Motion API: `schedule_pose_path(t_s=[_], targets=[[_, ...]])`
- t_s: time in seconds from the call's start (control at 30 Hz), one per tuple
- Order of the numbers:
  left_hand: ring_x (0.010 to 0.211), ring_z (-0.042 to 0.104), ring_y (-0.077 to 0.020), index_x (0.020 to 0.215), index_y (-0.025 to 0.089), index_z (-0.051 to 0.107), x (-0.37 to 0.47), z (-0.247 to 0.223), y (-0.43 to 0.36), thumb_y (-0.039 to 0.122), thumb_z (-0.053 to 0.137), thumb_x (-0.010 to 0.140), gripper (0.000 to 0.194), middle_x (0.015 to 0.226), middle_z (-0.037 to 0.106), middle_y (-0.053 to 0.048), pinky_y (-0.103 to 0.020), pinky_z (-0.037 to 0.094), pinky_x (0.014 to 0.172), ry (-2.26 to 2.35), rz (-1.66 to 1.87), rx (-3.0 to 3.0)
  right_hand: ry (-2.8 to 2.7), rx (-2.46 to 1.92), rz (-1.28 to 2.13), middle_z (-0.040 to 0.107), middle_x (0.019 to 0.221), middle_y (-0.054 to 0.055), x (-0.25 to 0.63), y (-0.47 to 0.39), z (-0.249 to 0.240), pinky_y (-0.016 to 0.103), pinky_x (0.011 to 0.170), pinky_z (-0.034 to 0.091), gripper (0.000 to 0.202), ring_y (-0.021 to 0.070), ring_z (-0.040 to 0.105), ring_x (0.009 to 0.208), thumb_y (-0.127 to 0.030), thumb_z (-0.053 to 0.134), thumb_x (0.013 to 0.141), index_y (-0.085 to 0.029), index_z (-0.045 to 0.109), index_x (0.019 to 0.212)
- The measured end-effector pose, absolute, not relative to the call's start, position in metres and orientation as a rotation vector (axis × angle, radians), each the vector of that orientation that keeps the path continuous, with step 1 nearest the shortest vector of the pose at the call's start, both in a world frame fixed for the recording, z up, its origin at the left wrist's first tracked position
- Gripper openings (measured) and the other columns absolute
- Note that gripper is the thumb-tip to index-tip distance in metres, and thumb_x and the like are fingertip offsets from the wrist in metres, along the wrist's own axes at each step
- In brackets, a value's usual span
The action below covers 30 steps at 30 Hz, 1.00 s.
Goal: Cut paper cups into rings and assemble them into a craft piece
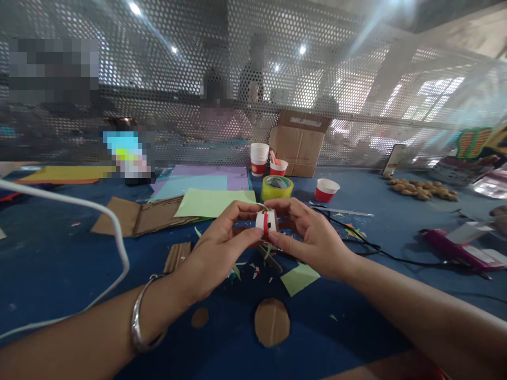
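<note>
A small white paper craft piece [260,221] with a red stripe and a black mark is held upright between both hands. My left hand [224,240] pinches its left side with thumb and fingers. On the other side, my right hand [307,235] grips it with the thumb low and the fingers over the top. Below the hands lie a dark metal tool [272,260], partly hidden, and a light green paper scrap [300,278]. Closer to me are a round cardboard disc [272,323] and a smaller cardboard disc [200,317].
Behind the hands stand a yellow tape roll [278,188], stacked paper cups [259,158], a red-and-white cup [327,190] and a cardboard box [299,145]. Green paper [216,202] and cardboard [137,215] lie left. A white cable [106,208] crosses the left; a purple glue gun [459,249] rests right.
</note>
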State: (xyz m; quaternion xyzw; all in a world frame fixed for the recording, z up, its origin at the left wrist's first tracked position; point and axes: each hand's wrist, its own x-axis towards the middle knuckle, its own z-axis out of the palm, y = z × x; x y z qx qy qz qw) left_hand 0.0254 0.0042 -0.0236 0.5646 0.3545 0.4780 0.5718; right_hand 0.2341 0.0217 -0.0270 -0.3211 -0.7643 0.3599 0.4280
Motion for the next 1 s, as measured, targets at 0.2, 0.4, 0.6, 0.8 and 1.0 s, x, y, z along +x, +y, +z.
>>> schedule_pose_path(t_s=[0.2,0.4,0.6,0.8,1.0], targets=[[0.108,0.068,-0.0193,0.118,0.025,0.064,0.0255,-0.0248,0.0073,0.028,0.073,0.096,0.024,0.121,0.071,-0.003,-0.035,0.056,0.091,0.784,1.122,1.349,-1.904,-0.744,0.896,0.067,0.132,0.01,0.2341,0.0238,-0.0292,0.043,0.101,0.061,0.043,0.0236,0.071,0.114,-0.028,0.073,0.096,-0.022,0.059,0.136],[0.107,0.069,-0.0189,0.121,0.027,0.061,0.0251,-0.0262,0.0086,0.029,0.078,0.094,0.032,0.119,0.07,-0.003,-0.034,0.058,0.089,0.703,1.108,1.349,-1.895,-0.728,0.858,0.066,0.134,0.01,0.2333,0.0221,-0.0294,0.043,0.104,0.061,0.045,0.0234,0.071,0.116,-0.026,0.074,0.095,-0.023,0.058,0.137],[0.103,0.069,-0.0159,0.116,0.027,0.063,0.0242,-0.0224,0.0078,0.024,0.081,0.091,0.031,0.12,0.07,-0.001,-0.029,0.056,0.087,0.671,1.127,1.333,-1.949,-0.675,0.677,0.064,0.137,0.008,0.2336,0.0201,-0.0306,0.04,0.107,0.059,0.053,0.0227,0.068,0.123,-0.019,0.075,0.092,-0.025,0.055,0.141],[0.099,0.069,-0.015,0.112,0.027,0.062,0.0232,-0.0165,0.0057,0.023,0.081,0.089,0.031,0.112,0.073,0.0,-0.028,0.054,0.086,0.668,1.069,1.216,-1.998,-0.702,0.538,0.064,0.141,0.01,0.2342,0.0179,-0.0309,0.043,0.107,0.059,0.06,0.0251,0.068,0.125,-0.02,0.077,0.09,-0.026,0.052,0.144],[0.103,0.071,-0.0172,0.115,0.027,0.06,0.0214,-0.0178,0.0071,0.021,0.087,0.083,0.042,0.109,0.075,0.0,-0.032,0.053,0.092,0.719,1.035,1.185,-1.997,-0.703,0.533,0.062,0.143,0.012,0.2337,0.0168,-0.0318,0.043,0.11,0.058,0.06,0.0258,0.065,0.131,-0.02,0.076,0.091,-0.027,0.05,0.145]])
